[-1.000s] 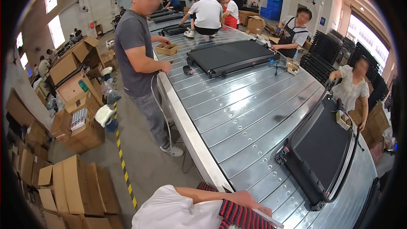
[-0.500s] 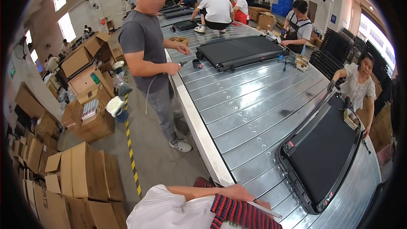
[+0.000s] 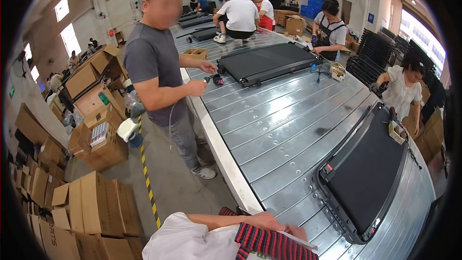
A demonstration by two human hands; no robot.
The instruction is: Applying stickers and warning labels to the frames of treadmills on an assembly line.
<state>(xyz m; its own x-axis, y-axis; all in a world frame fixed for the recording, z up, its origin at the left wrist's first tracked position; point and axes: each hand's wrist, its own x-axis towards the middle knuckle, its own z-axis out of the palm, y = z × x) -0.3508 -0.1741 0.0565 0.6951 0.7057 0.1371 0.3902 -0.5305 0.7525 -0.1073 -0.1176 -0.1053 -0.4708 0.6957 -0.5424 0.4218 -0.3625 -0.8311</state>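
My left hand (image 3: 267, 220) is low in the view at the near table edge, its bare forearm crossing from a white sleeve. Its fingertips are not clear. Next to it, part of my right hand (image 3: 296, 232) shows past a red-and-black striped sleeve (image 3: 274, 241); its fingers are mostly hidden. I cannot make out anything held in either hand. To their right, a black framed panel (image 3: 368, 173) lies on the metal-topped table (image 3: 269, 163). A small open box (image 3: 397, 132) sits at its far right edge, beside a co-worker in a white top (image 3: 402, 89).
On the left a person in grey (image 3: 159, 53) stands at the table, holding a tool with a thin hose. Another black panel (image 3: 267, 62) lies farther along, near a co-worker in an apron (image 3: 329, 31). Cardboard boxes (image 3: 96, 202) stack up left of a striped floor line (image 3: 149, 188).
The person in grey has brought both hands closer together near a small black part. At the right, the co-worker's head has bent down. My hands have shifted slightly, showing more of the right one.
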